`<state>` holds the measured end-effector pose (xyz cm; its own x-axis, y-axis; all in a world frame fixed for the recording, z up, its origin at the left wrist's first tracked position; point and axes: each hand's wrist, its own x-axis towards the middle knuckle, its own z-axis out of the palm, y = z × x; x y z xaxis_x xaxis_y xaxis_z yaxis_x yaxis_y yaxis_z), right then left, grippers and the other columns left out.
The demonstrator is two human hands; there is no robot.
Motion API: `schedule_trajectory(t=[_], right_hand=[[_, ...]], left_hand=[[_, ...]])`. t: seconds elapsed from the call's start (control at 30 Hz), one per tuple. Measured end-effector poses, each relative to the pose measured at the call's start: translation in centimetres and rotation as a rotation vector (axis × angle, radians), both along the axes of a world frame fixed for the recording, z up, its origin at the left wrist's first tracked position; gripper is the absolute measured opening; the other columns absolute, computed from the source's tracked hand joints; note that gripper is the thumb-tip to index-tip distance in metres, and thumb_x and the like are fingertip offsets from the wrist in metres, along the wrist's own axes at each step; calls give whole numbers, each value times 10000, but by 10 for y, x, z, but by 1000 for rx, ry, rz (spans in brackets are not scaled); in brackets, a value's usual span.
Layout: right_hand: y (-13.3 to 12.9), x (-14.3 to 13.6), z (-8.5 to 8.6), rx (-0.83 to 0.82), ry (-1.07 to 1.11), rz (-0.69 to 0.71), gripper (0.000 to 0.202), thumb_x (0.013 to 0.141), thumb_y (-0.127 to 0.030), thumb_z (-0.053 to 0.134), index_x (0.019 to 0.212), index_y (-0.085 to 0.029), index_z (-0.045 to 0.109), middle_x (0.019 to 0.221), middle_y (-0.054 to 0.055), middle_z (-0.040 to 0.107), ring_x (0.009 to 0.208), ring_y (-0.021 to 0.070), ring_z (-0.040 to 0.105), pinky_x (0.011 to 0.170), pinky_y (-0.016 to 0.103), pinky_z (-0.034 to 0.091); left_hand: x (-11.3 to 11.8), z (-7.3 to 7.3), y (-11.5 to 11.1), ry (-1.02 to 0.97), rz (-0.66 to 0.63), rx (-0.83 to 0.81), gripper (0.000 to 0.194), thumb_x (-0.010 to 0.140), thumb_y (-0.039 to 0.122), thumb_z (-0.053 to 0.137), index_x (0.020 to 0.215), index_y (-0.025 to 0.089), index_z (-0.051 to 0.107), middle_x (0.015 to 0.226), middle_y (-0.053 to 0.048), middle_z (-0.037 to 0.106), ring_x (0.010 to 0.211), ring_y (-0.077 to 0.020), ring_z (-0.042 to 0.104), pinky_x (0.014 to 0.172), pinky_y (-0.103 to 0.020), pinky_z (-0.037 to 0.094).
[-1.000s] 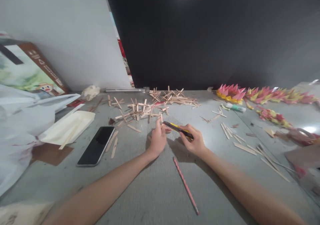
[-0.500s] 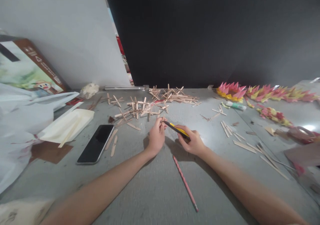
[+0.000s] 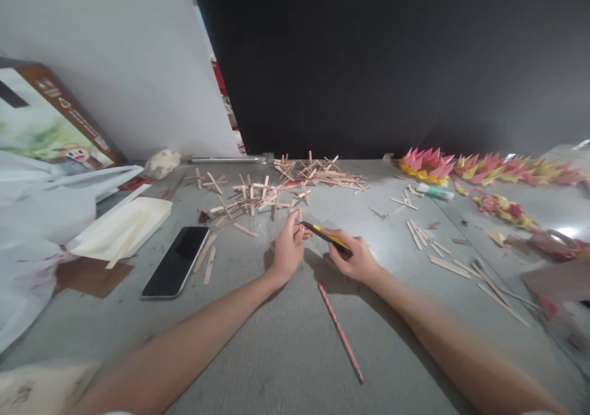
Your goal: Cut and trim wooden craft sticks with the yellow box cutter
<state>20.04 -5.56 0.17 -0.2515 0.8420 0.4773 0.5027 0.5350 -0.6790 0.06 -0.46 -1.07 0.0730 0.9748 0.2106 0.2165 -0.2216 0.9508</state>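
At the middle of the table, my left hand (image 3: 287,250) pinches a small wooden stick (image 3: 300,216), whose end shows above the fingers. My right hand (image 3: 354,257) is closed round a yellow and black utility knife (image 3: 330,238). The knife points left, its tip at the stick beside my left fingertips; whether it touches is too small to tell. Below the hands lies a pink pencil (image 3: 341,334). Beyond them spreads a pile of wooden sticks (image 3: 265,195), several joined in crosses.
A black phone (image 3: 177,262), a cream tray (image 3: 152,218) and a white plastic bag (image 3: 37,230) are on the left. Along the right are pink and yellow paper crowns (image 3: 428,166), a glue stick (image 3: 434,192), loose sticks (image 3: 450,266) and a tape roll (image 3: 555,243).
My left fingers have shifted slightly on the small stick, the index finger reaching higher. The knife has moved very little. The whole view has shifted slightly.
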Motion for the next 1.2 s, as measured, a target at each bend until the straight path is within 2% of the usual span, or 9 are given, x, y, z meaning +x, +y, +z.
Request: schedule_trajectory(t=[0.1, 0.27, 0.47, 0.6, 0.77, 0.93, 1.1, 1.2], right_hand=[[-3, -1, 1, -1, -1, -8, 416, 992, -241, 560, 1395, -259, 661, 1085, 59, 820, 564, 104, 666, 601, 219, 544], [-6, -4, 2, -13, 6, -29, 417, 990, -252, 558, 1394, -263, 658, 1179, 76, 810, 709, 131, 748, 672, 222, 584], [-6, -4, 4, 13, 43, -32, 375, 982, -242, 564, 1336, -244, 688, 1072, 70, 829, 697, 142, 758, 665, 231, 599], [-7, -4, 6, 33, 37, -30, 381, 981, -234, 562, 1342, -257, 684, 1185, 76, 811, 785, 152, 781, 712, 245, 609], [-8, -3, 3, -10, 50, -31, 369, 999, -267, 563, 1346, -248, 684, 1062, 61, 829, 691, 142, 752, 633, 231, 588], [-7, -3, 2, 12, 45, -21, 370, 1005, -264, 552, 1356, -252, 672, 1170, 82, 812, 735, 146, 762, 689, 245, 601], [-7, -4, 2, -16, 35, -27, 351, 1017, -281, 551, 1347, -249, 667, 1124, 75, 818, 585, 112, 680, 605, 226, 561], [-7, -4, 1, -24, 32, -21, 357, 1020, -280, 549, 1358, -254, 659, 1138, 72, 815, 611, 114, 692, 625, 226, 565]], left_hand=[[1, 0, -2, -9, -2, 18, 409, 1025, 242, 500, 1433, 205, 502, 879, -49, 785, 892, -223, 813, 849, -361, 654], [3, 1, -4, -64, -8, -25, 476, 1020, 275, 534, 1484, 221, 443, 940, -52, 794, 874, -229, 816, 815, -361, 662], [2, 3, -6, 23, 0, 67, 467, 982, 161, 519, 1445, 223, 510, 973, -61, 786, 1000, -233, 801, 940, -395, 641], [3, 3, -7, -14, -26, 24, 534, 995, 156, 477, 1523, 214, 421, 994, -65, 789, 952, -221, 809, 920, -392, 650], [1, 1, -6, 130, 26, 128, 451, 999, 162, 484, 1442, 218, 545, 1032, -95, 785, 1038, -249, 785, 950, -403, 626], [0, 0, -7, 66, -17, 103, 552, 997, 155, 489, 1543, 217, 439, 979, -66, 777, 989, -227, 796, 929, -380, 634], [-1, -3, -7, 190, 30, 144, 516, 1000, 130, 434, 1510, 186, 487, 1154, -148, 777, 1089, -273, 764, 989, -468, 603], [0, -3, -8, 146, 16, 145, 539, 990, 137, 467, 1528, 178, 464, 1145, -151, 775, 1068, -262, 767, 994, -467, 605]])
